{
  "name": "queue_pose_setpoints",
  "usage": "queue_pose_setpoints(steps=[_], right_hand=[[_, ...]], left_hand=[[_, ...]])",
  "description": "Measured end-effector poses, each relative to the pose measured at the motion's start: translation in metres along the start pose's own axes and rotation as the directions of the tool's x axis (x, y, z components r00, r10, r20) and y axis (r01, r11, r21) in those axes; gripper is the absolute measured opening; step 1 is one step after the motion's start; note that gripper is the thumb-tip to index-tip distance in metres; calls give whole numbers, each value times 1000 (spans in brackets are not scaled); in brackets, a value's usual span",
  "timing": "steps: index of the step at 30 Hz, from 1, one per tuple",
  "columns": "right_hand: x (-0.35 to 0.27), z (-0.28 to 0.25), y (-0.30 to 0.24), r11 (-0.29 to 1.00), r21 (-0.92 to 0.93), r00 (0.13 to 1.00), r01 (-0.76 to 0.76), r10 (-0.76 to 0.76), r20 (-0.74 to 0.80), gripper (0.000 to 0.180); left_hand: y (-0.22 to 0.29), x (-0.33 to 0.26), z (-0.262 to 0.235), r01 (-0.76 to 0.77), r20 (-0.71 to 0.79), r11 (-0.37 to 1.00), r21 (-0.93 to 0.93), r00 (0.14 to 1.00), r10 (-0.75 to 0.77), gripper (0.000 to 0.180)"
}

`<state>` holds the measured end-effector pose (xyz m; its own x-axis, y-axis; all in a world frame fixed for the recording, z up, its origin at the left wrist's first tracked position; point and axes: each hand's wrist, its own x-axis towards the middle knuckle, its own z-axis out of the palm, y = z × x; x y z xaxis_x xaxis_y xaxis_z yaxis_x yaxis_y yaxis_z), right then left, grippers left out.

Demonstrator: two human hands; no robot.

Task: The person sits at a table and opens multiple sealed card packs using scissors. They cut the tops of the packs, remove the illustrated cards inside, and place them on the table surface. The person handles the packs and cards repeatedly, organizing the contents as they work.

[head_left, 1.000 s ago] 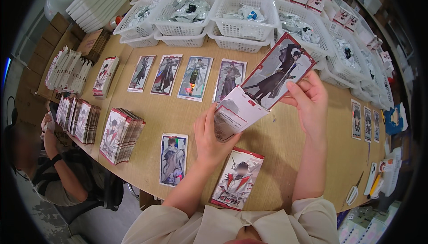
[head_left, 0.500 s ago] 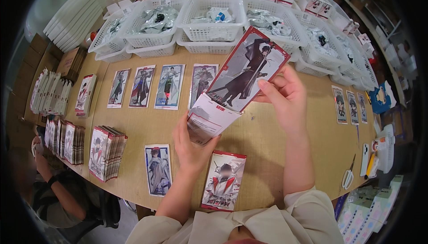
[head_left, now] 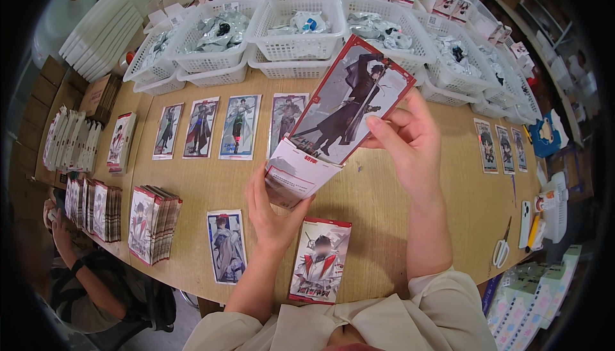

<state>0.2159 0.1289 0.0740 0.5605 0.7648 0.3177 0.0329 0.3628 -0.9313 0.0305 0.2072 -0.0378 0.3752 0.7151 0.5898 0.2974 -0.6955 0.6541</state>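
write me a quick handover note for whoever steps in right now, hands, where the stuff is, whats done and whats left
Left hand: holds the white paper sleeve from below, its open end up.
Right hand: pinches the large red-bordered character card by its right edge; the card's lower end sits in the sleeve's mouth, most of it out.
On the table: a red and white packet by the near edge, a single card left of it, a row of four cards farther back, stacks of packets at left, white baskets of foil bags along the far side.
Done: card started into sleeve.
Left: seemingly pushing it fully in.
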Motion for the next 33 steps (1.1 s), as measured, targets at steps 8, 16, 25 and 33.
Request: queue_pose_setpoints(steps=[8,16,25,33], right_hand=[[2,6,15,982,71,985,172,-172,-13,46],[1,10,24,997,3,996,-71,71,61,39],[5,13,27,986,-11,981,168,-168,-98,34],[-5,27,40,868,-441,949,228,-97,300,23]], left_hand=[[2,-1,-1,18,21,1000,-6,1000,-18,89],[-2,-2,1,-1,6,1000,-2,1000,1,91],[0,-1,-2,-4,34,998,70,999,2,92],[0,1,-3,70,-29,997,7,997,-70,93]])
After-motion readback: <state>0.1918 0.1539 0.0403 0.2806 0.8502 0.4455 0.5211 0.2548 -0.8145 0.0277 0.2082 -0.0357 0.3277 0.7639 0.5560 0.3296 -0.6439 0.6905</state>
